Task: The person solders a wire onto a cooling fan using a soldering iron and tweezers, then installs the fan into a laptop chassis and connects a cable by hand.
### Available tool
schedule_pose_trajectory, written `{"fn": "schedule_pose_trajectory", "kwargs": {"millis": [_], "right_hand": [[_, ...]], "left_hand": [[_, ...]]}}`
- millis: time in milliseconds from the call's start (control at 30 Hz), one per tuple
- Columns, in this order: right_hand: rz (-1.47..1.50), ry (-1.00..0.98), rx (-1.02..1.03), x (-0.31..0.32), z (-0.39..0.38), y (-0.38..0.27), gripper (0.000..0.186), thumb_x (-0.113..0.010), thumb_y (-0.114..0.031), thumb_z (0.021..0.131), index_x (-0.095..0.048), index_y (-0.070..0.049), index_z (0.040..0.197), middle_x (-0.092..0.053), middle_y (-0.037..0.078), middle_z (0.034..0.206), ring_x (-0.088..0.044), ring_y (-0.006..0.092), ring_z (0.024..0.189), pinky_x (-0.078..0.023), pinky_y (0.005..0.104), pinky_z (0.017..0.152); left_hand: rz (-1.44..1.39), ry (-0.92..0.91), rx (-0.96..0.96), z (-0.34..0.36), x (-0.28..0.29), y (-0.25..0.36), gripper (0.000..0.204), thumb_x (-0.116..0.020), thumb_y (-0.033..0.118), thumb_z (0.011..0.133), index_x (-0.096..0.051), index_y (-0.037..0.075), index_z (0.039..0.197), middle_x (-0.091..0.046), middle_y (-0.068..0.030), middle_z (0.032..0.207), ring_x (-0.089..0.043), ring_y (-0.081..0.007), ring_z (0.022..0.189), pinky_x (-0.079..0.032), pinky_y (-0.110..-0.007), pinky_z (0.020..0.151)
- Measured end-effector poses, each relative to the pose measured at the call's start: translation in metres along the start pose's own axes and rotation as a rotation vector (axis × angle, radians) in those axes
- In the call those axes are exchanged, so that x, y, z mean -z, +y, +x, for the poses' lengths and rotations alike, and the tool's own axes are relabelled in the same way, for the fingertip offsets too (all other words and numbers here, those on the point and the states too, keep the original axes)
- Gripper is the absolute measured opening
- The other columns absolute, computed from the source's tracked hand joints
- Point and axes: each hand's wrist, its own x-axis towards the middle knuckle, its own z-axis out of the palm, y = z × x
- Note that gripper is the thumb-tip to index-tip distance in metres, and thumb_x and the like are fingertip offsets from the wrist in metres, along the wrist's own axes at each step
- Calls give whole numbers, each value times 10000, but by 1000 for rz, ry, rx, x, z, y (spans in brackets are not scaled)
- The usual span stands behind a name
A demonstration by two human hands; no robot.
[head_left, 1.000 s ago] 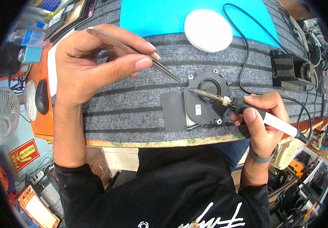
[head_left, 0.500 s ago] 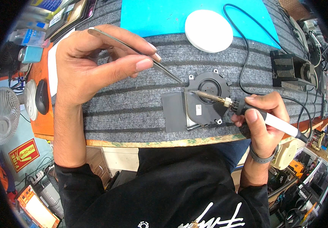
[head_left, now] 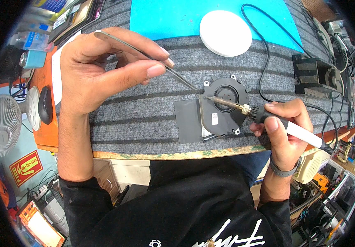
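Between the thumb and fingers of my left hand [head_left: 103, 70] is a pair of metal tweezers [head_left: 176, 75], its points reaching down to the right. They end close to the upper left edge of a black blower fan [head_left: 211, 110], which lies on the grey ribbed mat [head_left: 140, 123]. My right hand [head_left: 288, 123] grips a soldering iron [head_left: 268, 117] with a black and white handle. Its tip lies over the fan's upper left part; whether it touches the casing I cannot tell. A dark grey flap [head_left: 188, 121] sticks out from the fan's left side.
A round white lid-like disc [head_left: 225, 33] rests partly on a blue sheet [head_left: 165, 18] at the back. The iron's black cable [head_left: 261, 78] loops behind my right hand. A dark iron stand [head_left: 315, 76] is at the right. The table's wooden edge [head_left: 152, 155] runs nearest me.
The iron's tip has shifted very slightly on the fan. Both hands otherwise hold nearly the same place.
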Motion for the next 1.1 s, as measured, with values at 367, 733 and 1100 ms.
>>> {"fn": "schedule_pose_trajectory", "kwargs": {"millis": [367, 733, 1100], "right_hand": [[3, -4, -5, 1, 0, 0, 159, -683, -25, 818, -573, 55, 899, -636, 115, 754, -653, 146, 648, -501, 231, 586], [105, 28, -32, 4, 0, 1, 200, -689, -79, 838, -562, 39, 937, -627, 106, 748, -631, 139, 631, -504, 241, 568], [381, 156, 39, 17, 3, 12, 230, -648, -139, 872, -535, 23, 989, -550, 78, 760, -616, 182, 596, -509, 275, 533]], "left_hand": [[-8, -10, -25, 0, 1, -3, 162, -684, -42, 786, -647, -58, 943, -681, -211, 885, -682, -220, 767, -544, -248, 573], [-90, 57, 52, 0, -2, 0, 124, -701, -78, 752, -663, -49, 866, -693, -192, 891, -696, -208, 764, -551, -244, 621], [-119, 9, 141, 3, -10, 7, 140, -713, -48, 748, -657, -69, 874, -684, -208, 843, -694, -247, 743, -566, -298, 594]]}}
